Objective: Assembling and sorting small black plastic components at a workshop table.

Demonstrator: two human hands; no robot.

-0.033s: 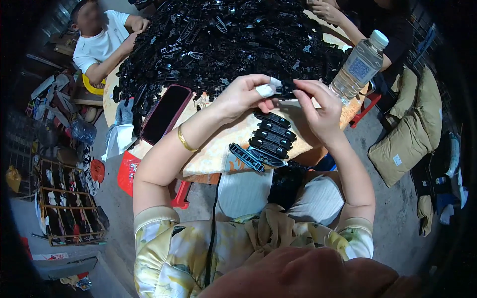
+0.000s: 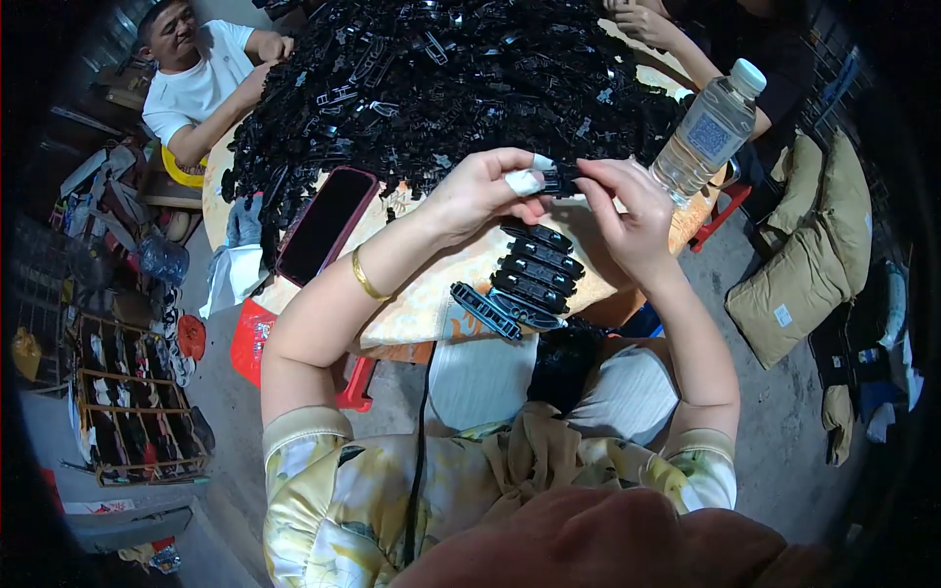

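Above the near part of the table, my left hand (image 2: 480, 191) pinches a small black plastic piece (image 2: 561, 180) between thumb and forefinger, both wrapped in white tape at the tips. From the other side, my right hand (image 2: 630, 204) has its thumb and fingertips closed on the piece's right end. Fingers cover much of it, so its full shape is hidden. Just below my hands, several long black ridged pieces (image 2: 537, 269) lie side by side in a row. A ladder-like black piece (image 2: 485, 311) rests at an angle by the table's near edge.
A large heap of black plastic parts (image 2: 421, 88) covers the far table (image 2: 407, 309). A dark phone (image 2: 328, 225) lies left of my hands; a clear bottle (image 2: 701, 142) stands right. Two people sit across, one in a white shirt (image 2: 201, 83). Tan cushions (image 2: 794, 279) lie at right.
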